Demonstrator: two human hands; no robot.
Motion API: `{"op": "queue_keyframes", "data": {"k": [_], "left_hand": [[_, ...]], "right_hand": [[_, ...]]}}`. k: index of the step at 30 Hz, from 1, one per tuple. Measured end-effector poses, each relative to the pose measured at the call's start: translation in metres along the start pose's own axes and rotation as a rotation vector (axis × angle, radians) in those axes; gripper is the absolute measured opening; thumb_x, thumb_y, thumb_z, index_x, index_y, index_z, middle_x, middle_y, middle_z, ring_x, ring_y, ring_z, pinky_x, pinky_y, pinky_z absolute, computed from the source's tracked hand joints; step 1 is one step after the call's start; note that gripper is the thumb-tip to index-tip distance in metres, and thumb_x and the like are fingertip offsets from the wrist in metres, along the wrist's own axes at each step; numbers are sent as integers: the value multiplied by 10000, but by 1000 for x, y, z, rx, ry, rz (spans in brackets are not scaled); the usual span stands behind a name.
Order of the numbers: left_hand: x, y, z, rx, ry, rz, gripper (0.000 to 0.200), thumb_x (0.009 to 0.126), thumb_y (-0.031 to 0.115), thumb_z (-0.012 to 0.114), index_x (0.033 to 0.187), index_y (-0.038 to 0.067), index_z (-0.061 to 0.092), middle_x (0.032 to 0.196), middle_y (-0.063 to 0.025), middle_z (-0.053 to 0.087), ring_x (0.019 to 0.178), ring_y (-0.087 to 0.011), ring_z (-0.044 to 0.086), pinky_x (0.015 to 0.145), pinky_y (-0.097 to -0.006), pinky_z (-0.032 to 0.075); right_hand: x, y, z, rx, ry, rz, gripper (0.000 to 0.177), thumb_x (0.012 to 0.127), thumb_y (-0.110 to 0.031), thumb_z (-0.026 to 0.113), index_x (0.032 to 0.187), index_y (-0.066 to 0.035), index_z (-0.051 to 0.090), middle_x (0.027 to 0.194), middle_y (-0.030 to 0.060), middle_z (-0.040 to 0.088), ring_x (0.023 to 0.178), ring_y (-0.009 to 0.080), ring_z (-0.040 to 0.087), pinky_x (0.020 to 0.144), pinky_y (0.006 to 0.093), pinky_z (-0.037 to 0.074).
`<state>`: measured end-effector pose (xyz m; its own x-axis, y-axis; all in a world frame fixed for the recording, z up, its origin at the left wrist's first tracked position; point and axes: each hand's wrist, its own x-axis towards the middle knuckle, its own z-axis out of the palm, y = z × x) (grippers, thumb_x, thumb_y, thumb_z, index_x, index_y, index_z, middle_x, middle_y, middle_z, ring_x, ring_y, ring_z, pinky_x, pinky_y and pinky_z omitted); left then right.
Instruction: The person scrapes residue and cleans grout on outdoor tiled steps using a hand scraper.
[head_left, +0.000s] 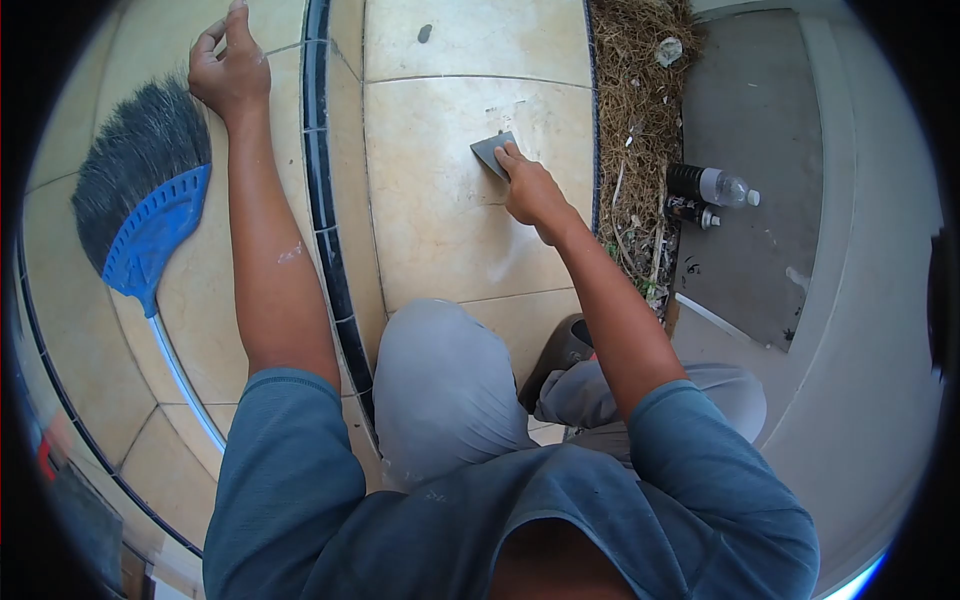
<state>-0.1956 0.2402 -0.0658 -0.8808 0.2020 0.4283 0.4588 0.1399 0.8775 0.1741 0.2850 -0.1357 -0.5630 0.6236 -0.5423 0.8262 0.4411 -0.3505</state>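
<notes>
My right hand (535,190) grips a flat grey scraper blade (491,153), its edge against a beige floor tile (440,225). Dark marks and a whitish smear show on the tile around the blade. My left hand (231,72) is at the upper left, above the lower tiled floor and close to the bristles of a broom (155,235). Its fingers are loosely bent and apart, with nothing visible in them; the fingertips reach the top edge of the view. The broom has a blue head and black bristles and lies on the tiles.
A dark-edged step (318,180) runs between the two tiled levels. On the right lies a strip of dry straw-like debris (640,110). A dark-labelled bottle (712,185) and a black spray can (692,212) lie on a grey panel (750,110). A small grey lump (425,33) sits on the far tile.
</notes>
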Motion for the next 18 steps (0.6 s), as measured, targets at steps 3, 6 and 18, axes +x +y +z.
{"op": "queue_keyframes", "data": {"k": [3,6,18], "left_hand": [[3,-4,1,-4,7,-28,407,827,399,710,836,-8,716,678,-41,645,664,-108,576,674,-268,465],[4,-4,1,-20,-9,-69,422,822,411,712,841,-11,717,699,-53,661,672,-122,589,686,-269,471],[-7,2,6,50,-19,-73,453,805,456,713,855,6,704,876,-116,673,805,-226,625,747,-327,482]], "right_hand": [[13,-14,-19,8,-53,52,705,738,147,399,1415,-46,431,1523,141,324,1258,361,489,1053,404,413],[3,-7,-10,14,-62,41,720,723,150,403,1417,-40,425,1519,154,327,1253,363,493,1043,402,420],[-7,-5,9,-124,-55,-10,670,755,86,495,1407,-57,433,1515,148,346,1104,363,601,922,445,509]]}}
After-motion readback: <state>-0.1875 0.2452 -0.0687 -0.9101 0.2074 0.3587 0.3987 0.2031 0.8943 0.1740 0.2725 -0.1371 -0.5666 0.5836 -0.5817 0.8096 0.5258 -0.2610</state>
